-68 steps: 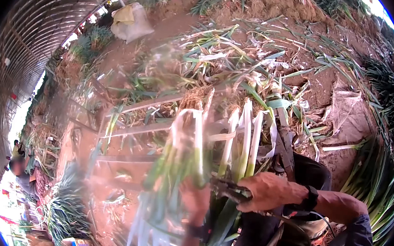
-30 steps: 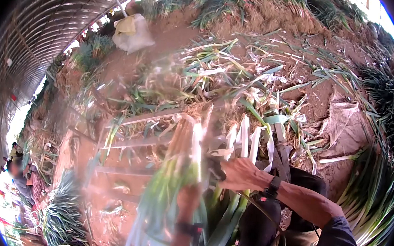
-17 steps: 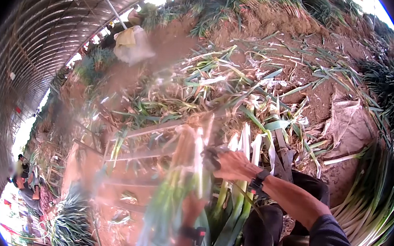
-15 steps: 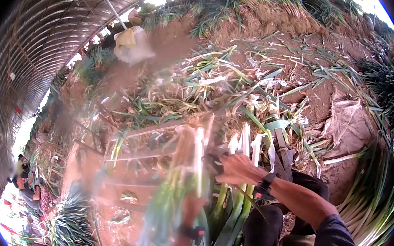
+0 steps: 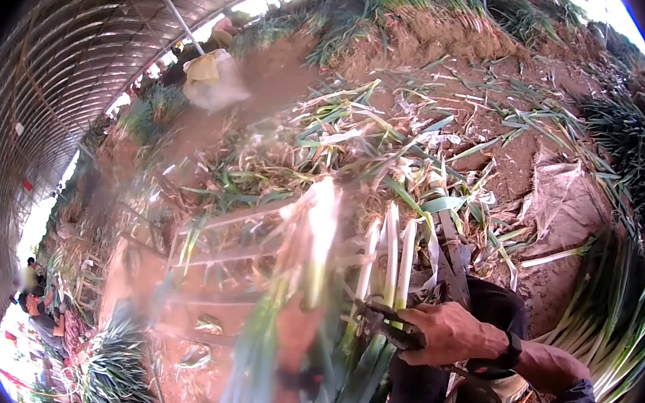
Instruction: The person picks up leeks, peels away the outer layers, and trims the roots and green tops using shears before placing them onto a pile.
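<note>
On the right, my right hand (image 5: 449, 335) is closed around a dark tool (image 5: 387, 324), whose tip lies by the green part of several leeks (image 5: 390, 255) with white stalks pointing away. My left hand (image 5: 298, 330), blurred, is closed on a leek (image 5: 319, 248) at its green part, beside more leeks whose leaves hang down toward me. Glare and a smudge over the view hide the exact finger positions and the root ends.
A metal frame (image 5: 235, 216) stands in front. Peeled leaves (image 5: 336, 137) litter the soil beyond it. Leek piles lie at the right (image 5: 605, 330) and lower left (image 5: 116, 364). A pale sack (image 5: 214, 81) is at the back; a person (image 5: 47, 323) sits far left.
My right hand has moved with the tool back toward me and to the right, away from the leeks at my left hand. My left hand has shifted slightly left.
</note>
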A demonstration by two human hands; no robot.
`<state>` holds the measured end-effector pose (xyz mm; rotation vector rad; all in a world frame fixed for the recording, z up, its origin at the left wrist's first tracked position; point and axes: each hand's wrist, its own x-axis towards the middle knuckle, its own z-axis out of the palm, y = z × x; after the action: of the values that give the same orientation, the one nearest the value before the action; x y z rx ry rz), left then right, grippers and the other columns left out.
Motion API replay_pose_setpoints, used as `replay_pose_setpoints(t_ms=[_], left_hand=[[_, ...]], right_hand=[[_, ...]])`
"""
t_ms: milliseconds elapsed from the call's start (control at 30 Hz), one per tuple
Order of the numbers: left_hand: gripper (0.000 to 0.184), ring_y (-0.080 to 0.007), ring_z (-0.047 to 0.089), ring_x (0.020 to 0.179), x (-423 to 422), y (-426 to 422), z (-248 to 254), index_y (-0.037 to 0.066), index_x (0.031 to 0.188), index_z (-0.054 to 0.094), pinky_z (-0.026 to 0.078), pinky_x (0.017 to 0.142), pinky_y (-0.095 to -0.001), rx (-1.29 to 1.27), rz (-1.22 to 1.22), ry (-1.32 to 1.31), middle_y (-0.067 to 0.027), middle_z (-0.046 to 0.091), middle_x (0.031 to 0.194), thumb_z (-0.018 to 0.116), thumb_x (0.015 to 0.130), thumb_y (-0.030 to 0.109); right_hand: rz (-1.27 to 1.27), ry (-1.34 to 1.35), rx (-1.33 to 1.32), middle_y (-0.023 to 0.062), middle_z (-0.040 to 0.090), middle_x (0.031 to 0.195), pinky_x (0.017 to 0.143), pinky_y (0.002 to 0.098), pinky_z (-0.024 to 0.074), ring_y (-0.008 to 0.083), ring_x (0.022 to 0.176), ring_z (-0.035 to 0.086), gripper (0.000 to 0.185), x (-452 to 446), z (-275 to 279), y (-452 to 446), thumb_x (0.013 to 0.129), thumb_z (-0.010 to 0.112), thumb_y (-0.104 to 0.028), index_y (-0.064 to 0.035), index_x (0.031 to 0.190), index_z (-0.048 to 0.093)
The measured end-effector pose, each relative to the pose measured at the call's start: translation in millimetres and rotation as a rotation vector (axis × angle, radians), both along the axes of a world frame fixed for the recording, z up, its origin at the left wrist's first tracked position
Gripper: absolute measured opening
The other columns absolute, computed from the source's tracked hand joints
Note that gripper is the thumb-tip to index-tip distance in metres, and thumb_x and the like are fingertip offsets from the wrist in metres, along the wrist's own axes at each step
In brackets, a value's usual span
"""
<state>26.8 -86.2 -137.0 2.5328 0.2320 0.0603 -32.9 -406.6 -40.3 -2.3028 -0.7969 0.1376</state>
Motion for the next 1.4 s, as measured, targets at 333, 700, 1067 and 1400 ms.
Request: replay_pose_setpoints(t_ms=[333,700,1067,1400], left_hand=[[0.049,-0.0414,0.066,0.093,-40.7,-34.9,-72.6,-0.001,0.121,0.06,0.053,0.082,-0.0511,0.153,-0.337,-0.047,-0.0228,0.069,0.099,0.072,0.087,0.031],[0.041,-0.0424,0.053,0.116,-12.3,24.5,-80.1,0.003,0.123,0.06,0.041,0.101,-0.0538,0.289,-0.026,-0.152,-0.0213,0.063,0.118,0.06,0.087,0.022],[0.052,-0.0436,0.067,0.102,28.6,26.7,-82.5,0.007,0.125,0.062,0.052,0.091,-0.0496,0.174,-0.023,0.264,-0.0256,0.07,0.109,0.069,0.076,0.025],[0.052,-0.0438,0.067,0.1,-4.9,33.4,-79.2,0.011,0.127,0.063,0.051,0.089,-0.0508,0.188,-0.057,0.276,-0.0248,0.071,0.104,0.067,0.076,0.023]], right_hand=[[-0.066,0.022,0.013,0.0205,0.069,0.083,0.06,0.0478,0.0569,0.0376,0.067,0.069,0.056,7.5,-15.7,-4.3,0.08,0.073,-0.034,-0.0071,0.127,0.057],[0.11,0.327,-0.187,0.0217,0.066,0.084,0.067,0.0471,0.0526,0.04,0.075,0.067,0.056,36.5,-10.5,51.0,0.079,0.07,-0.046,0.003,0.105,0.062],[0.093,0.445,-0.263,0.0241,0.065,0.083,0.069,0.0489,0.0534,0.0414,0.076,0.067,0.057,53.5,-28.8,70.3,0.078,0.068,-0.045,0.0032,0.108,0.061],[0.138,0.367,-0.262,0.0193,0.066,0.075,0.066,0.0487,0.0534,0.0383,0.069,0.067,0.057,42.0,-40.6,74.0,0.078,0.067,-0.047,0.0009,0.108,0.06]])
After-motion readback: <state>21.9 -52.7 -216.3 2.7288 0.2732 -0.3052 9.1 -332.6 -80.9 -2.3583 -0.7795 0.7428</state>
